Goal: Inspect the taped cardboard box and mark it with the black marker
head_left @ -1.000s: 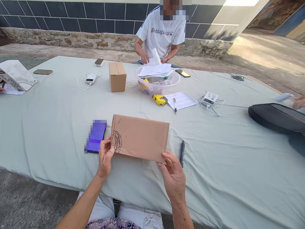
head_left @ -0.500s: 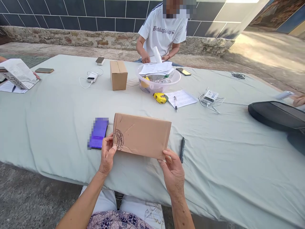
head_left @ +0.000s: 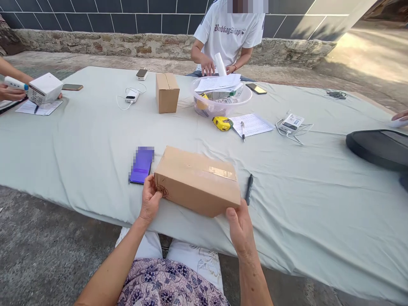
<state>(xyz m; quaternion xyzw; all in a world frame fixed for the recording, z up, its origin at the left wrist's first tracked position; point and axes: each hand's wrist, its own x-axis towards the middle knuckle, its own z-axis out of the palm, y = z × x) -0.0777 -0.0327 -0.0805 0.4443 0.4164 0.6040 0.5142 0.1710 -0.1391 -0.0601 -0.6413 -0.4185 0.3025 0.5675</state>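
A flat brown cardboard box with clear tape along its top lies at the near edge of the cloth-covered table. My left hand grips its left end, beside a black scribble on the side. My right hand holds its near right corner. A purple phone lies just left of the box, and a black pen lies just right of it.
Across the table a person in a white shirt handles papers over a clear bowl. A small cardboard box, yellow tape measure, power banks and a sheet with a pen lie mid-table. Another person's hands hold a white box at left. A black bag sits at right.
The box has tipped from standing on edge, its broad face toward me, to lying flatter with the taped top up. Both hands kept hold. The person at left swapped a booklet for a white box.
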